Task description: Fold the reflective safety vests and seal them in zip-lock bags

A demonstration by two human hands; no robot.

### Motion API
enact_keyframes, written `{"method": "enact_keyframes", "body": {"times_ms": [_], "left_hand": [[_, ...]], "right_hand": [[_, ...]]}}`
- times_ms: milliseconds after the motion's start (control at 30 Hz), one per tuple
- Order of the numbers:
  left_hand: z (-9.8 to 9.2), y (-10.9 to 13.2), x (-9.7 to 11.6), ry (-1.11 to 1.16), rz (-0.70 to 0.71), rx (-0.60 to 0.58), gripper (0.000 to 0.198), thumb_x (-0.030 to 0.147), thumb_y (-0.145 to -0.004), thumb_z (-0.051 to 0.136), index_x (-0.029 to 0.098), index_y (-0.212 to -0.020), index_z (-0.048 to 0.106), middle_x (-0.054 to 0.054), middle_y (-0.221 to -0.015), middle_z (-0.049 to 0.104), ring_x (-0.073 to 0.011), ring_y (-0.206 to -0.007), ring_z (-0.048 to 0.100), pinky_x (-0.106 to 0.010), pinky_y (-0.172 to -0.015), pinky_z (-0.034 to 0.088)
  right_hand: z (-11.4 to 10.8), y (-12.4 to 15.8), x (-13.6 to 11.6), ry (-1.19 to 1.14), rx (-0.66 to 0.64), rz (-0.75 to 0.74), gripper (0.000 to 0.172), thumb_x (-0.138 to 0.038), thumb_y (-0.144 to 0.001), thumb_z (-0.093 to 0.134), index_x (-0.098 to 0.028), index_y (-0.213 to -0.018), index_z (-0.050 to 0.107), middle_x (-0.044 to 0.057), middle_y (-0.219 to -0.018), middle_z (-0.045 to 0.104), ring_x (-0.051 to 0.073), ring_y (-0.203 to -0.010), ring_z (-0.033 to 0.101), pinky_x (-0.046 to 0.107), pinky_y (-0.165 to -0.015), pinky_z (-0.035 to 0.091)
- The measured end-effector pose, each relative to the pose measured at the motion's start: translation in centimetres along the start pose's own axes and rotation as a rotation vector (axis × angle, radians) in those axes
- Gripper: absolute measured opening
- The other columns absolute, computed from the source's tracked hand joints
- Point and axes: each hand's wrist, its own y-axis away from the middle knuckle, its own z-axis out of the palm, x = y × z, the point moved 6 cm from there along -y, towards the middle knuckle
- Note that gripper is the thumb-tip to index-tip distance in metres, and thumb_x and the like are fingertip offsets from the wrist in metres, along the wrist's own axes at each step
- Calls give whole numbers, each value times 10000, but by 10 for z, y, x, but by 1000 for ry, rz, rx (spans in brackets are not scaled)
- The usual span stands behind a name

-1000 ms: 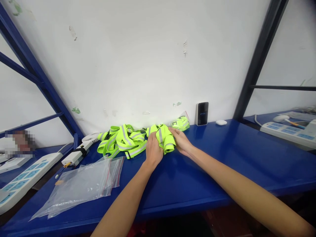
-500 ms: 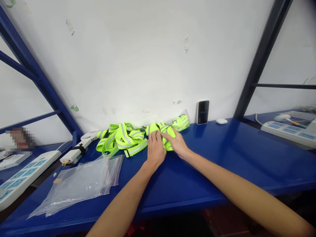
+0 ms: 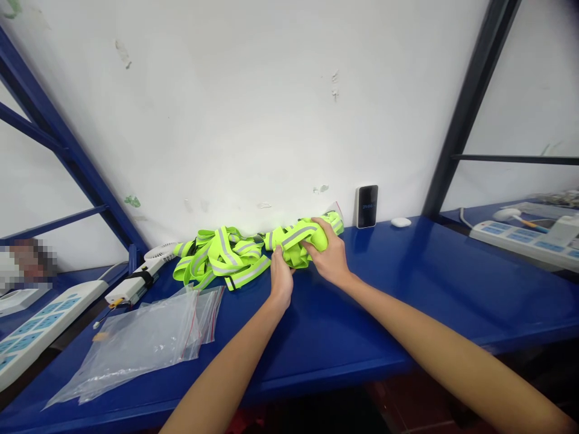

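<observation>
Between both hands is a bunched neon-yellow reflective strap with silver stripes. My right hand grips its right end, fingers over the top and thumb in front. My left hand is closed against its lower left side, with some fingers hidden by the fabric. Just left of them lies a loose pile of similar reflective straps with black buckles. Behind my right hand, a clear bag holding a folded yellow strap leans by the wall, partly hidden.
Clear zip bags lie stacked at the left front of the blue table. A white handheld fan is behind them. A small upright device with a dark screen and a white case stand near the wall. Power strips flank the table.
My right hand has shifted up over the strap's right end, covering part of the bagged one. My left hand has turned and slid down its near side. The bundle looks longer and looser.
</observation>
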Motion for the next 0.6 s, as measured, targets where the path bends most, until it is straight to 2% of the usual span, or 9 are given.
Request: {"method": "enact_keyframes", "body": {"times_ms": [67, 133, 233, 333, 433, 500, 600], "left_hand": [[5, 2, -3, 152, -167, -24, 614, 678, -869, 366, 265, -1310, 474, -104, -1232, 620, -280, -1090, 618, -428, -838, 532], [12, 4, 3, 286, -234, -114, 647, 722, -846, 358, 257, -1263, 529, -102, -1181, 649, -278, -1038, 639, -434, -802, 547], [15, 2, 17, 423, -206, -234, 584, 670, -861, 411, 210, -1165, 603, -87, -1103, 680, -245, -970, 653, -385, -776, 556], [4, -2, 21, 461, -191, -202, 424, 500, -848, 559, 155, -1084, 631, -67, -949, 700, -191, -818, 667, -307, -728, 549], [-6, -5, 20, 449, -200, -166, 370, 351, -800, 639, 127, -1093, 622, -62, -872, 698, -179, -761, 671, -294, -731, 539], [-8, -5, 19, 443, -209, -180, 377, 312, -785, 647, 120, -1108, 616, -65, -872, 699, -187, -764, 674, -302, -737, 536], [-7, -5, 17, 426, -227, -220, 376, 263, -769, 650, 122, -1116, 612, -56, -862, 698, -181, -736, 670, -297, -712, 530]], "right_hand": [[4, 3, -2, 29, -42, -33, 514, -301, -808, 636, -255, -1306, 517, 69, -1290, 595, 271, -1203, 530, 399, -1057, 374], [10, 5, -3, 49, -116, -68, 545, -258, -793, 644, -262, -1322, 512, 60, -1304, 590, 271, -1211, 524, 400, -1059, 373], [20, 10, -7, 57, -268, -118, 563, -250, -768, 685, -272, -1311, 537, 52, -1292, 599, 276, -1172, 526, 416, -1029, 394], [29, 16, -12, 47, -460, -140, 565, -318, -758, 731, -276, -1296, 562, 63, -1214, 624, 274, -1095, 523, 427, -972, 424], [37, 23, -18, 12, -679, -139, 569, -375, -759, 741, -279, -1294, 570, 76, -1132, 634, 261, -1015, 552, 402, -896, 457], [37, 23, -21, -39, -738, -137, 615, -378, -755, 745, -281, -1324, 530, 75, -1179, 617, 252, -1010, 571, 385, -888, 457], [34, 19, -20, -90, -744, -122, 684, -401, -728, 767, -264, -1336, 486, 66, -1189, 613, 240, -975, 596, 360, -861, 468]]}}
